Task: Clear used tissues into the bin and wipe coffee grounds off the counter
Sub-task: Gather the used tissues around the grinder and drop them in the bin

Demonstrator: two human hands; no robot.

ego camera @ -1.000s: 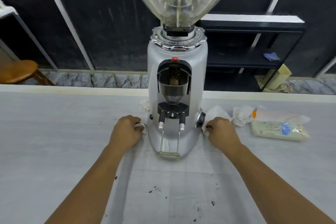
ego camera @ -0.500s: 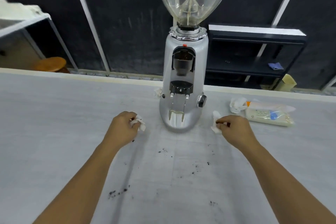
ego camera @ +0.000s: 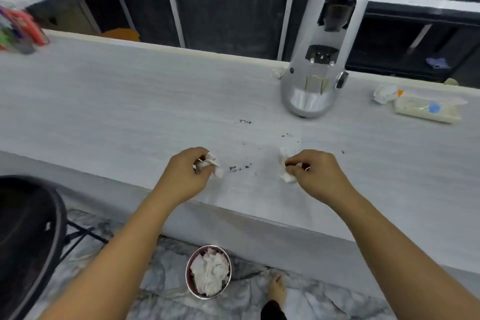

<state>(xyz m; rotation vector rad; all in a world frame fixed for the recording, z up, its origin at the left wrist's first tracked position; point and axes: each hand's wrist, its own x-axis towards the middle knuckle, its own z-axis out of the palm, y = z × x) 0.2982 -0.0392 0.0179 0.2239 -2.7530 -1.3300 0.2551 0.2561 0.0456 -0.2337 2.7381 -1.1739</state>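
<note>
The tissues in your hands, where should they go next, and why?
Probably drop them into the bin on the floor below. The left hand and the right hand each pinch a crumpled tissue above the counter's near edge, and the bin, already holding tissues, sits just beneath them.

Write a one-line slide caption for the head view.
Each hand, left and right, holds a crumpled tissue over the grounds-speckled counter, above the floor bin.
</note>
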